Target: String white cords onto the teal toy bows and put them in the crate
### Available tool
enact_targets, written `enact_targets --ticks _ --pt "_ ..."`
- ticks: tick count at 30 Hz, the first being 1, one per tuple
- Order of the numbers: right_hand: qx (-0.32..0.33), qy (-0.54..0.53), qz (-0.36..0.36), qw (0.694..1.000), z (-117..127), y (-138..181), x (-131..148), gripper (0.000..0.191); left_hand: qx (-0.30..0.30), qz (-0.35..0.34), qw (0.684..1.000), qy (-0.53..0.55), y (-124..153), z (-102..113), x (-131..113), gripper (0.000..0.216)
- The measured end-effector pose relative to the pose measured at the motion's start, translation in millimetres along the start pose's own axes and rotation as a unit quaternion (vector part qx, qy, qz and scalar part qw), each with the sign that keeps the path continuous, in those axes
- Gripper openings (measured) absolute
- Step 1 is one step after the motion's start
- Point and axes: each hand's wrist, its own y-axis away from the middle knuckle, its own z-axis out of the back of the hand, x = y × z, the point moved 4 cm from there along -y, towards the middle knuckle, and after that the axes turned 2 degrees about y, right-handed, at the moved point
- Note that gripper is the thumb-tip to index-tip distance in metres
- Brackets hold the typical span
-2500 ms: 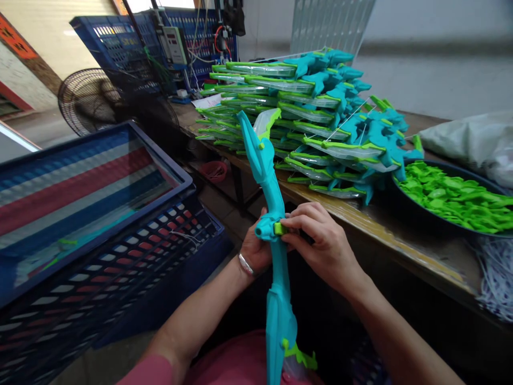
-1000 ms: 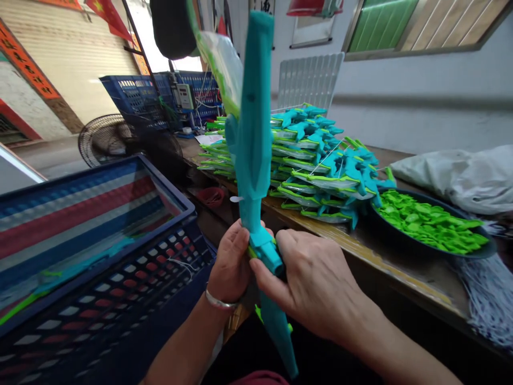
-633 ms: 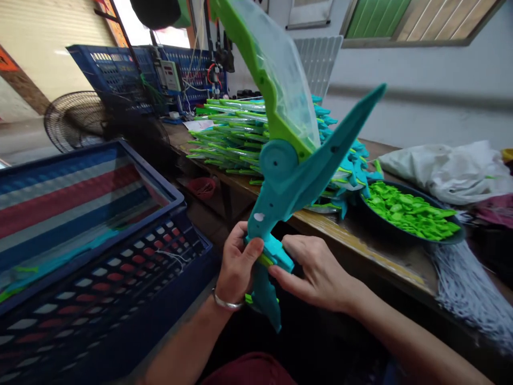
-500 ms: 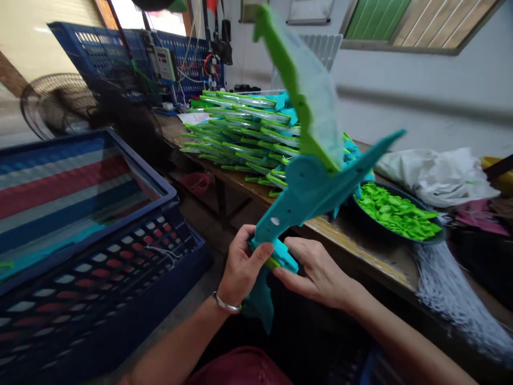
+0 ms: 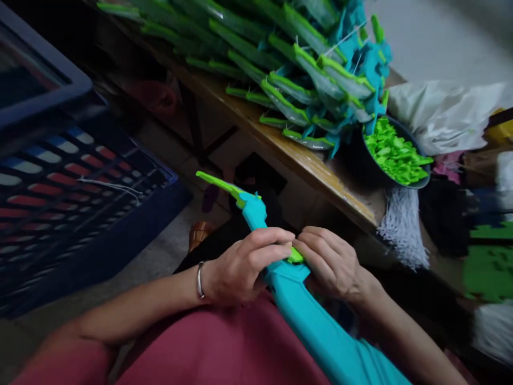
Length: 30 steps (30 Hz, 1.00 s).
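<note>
A teal plastic toy (image 5: 306, 313) with a green arm, shaped like a toy bow, lies diagonally across my lap. One end points down to the right and the narrow green arm points up to the left. My left hand (image 5: 244, 262) wraps round its middle, fingers over the top. A small bright green piece (image 5: 295, 255) shows on the toy between my two hands. My right hand (image 5: 332, 259) has its fingers bent and pressed against the toy beside that piece. Its fingertips are partly hidden, as is the toy's underside.
Similar teal and green toys (image 5: 296, 75) are piled on a wooden table (image 5: 344, 192). A dark basin (image 5: 425, 182) of bright green parts stands on its right, by white cords (image 5: 404, 224) and a white bag (image 5: 449, 117). At left is a blue crate (image 5: 88, 176).
The toy has turned from upright before me to lying edge-on across my lap, its teal end now toward the lower right. My view has tilted down, and both hands remain on the toy.
</note>
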Motion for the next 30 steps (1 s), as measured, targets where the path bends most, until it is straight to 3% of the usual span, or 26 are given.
enact_targets --ticks 9,15,22,30 --pt "0.071 0.033 0.086 0.993 8.1 -14.7 3.1 0.027 -0.077 0.018 0.995 -0.058 27.5 3.2 10.5 0.047" --pt "0.113 0.02 0.124 0.986 6.6 -27.6 0.2 0.031 -0.053 -0.094 0.98 -0.167 40.1 -6.1 12.2 0.062" --pt "0.131 0.039 0.157 0.978 9.2 -28.6 3.2 0.028 -0.02 -0.234 0.934 -0.27 32.0 -13.9 6.7 0.028" --pt "0.121 0.034 0.163 0.979 10.3 -30.8 3.2 0.025 0.001 -0.255 0.905 -0.34 30.1 -14.9 3.2 0.018"
